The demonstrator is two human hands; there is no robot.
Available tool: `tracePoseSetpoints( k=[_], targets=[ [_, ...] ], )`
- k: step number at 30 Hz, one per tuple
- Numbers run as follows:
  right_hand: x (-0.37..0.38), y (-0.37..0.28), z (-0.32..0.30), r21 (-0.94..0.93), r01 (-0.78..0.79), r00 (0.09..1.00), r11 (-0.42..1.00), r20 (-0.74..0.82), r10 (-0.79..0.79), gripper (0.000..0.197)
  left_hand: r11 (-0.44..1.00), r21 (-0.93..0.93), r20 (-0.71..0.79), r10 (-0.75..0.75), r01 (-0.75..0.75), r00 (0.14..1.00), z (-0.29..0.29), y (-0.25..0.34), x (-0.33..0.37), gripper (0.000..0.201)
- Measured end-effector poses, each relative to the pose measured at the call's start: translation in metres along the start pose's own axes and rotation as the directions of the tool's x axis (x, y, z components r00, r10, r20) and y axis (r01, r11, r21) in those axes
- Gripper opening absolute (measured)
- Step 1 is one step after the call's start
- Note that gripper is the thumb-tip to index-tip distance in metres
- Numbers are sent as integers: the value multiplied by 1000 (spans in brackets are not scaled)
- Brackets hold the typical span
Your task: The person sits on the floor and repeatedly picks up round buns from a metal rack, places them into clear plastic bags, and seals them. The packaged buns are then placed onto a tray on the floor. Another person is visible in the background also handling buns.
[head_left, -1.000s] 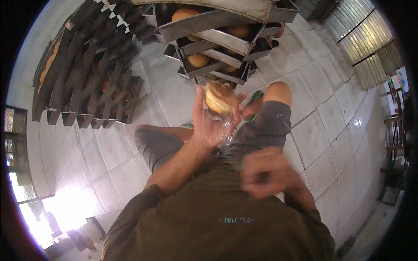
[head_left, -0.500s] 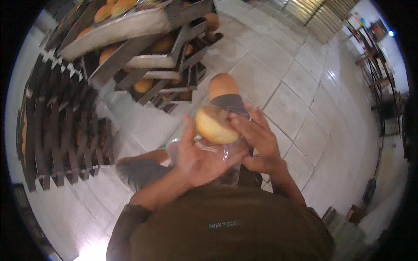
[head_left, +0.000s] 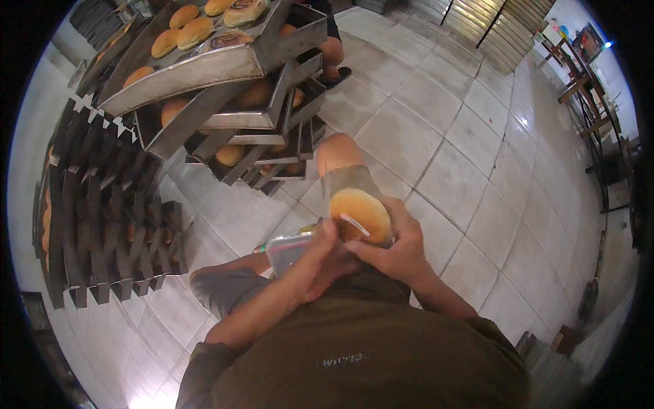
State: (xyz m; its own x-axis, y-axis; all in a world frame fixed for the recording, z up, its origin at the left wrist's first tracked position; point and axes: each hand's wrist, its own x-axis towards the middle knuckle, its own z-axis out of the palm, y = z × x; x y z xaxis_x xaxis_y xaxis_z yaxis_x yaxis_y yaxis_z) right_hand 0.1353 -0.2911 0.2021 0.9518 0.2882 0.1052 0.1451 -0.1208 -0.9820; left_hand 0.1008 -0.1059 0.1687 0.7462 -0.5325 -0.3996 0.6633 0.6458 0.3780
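Observation:
A round golden bun point(head_left: 361, 215) lies in front of my body, with a pale streak of glare across it that suggests clear plastic film around it. My right hand point(head_left: 402, 242) is closed round its right and lower side, thumb toward me. Just left of the bun, my left hand point(head_left: 320, 262) has its fingers drawn together at the near end of the wrapping. The fingertips are partly hidden, and the film is hard to make out. Beside the left wrist, a stack of clear plastic bags point(head_left: 286, 249) rests over my leg.
Stacked metal trays point(head_left: 184, 82) of buns stand at the far left, some buns wrapped. Another tall stack of dark trays point(head_left: 102, 225) is nearer on the left. Another person's leg point(head_left: 332, 54) shows behind the trays. Pale floor tiles point(head_left: 470, 170) extend right toward a wooden rack point(head_left: 586, 88).
The bun has turned and moved slightly right and nearer. My right hand has gone from flat against it to gripping its side. My left hand has left its underside and closed beside it.

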Motion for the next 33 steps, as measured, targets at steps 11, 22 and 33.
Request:
tracePoseSetpoints(
  k=[11,22,33],
  targets=[
    [9,74,-32,-14,-316,944,949,-101,313,35,750,653,-339,416,-107,844,-79,-4,34,31],
    [6,82,-25,387,-381,890,840,-93,447,15,748,616,-296,511,-247,807,-63,11,13,19],
    [9,27,-19,135,-65,967,989,-237,96,19,466,736,-20,740,-491,673,11,41,-18,12]
  ],
)
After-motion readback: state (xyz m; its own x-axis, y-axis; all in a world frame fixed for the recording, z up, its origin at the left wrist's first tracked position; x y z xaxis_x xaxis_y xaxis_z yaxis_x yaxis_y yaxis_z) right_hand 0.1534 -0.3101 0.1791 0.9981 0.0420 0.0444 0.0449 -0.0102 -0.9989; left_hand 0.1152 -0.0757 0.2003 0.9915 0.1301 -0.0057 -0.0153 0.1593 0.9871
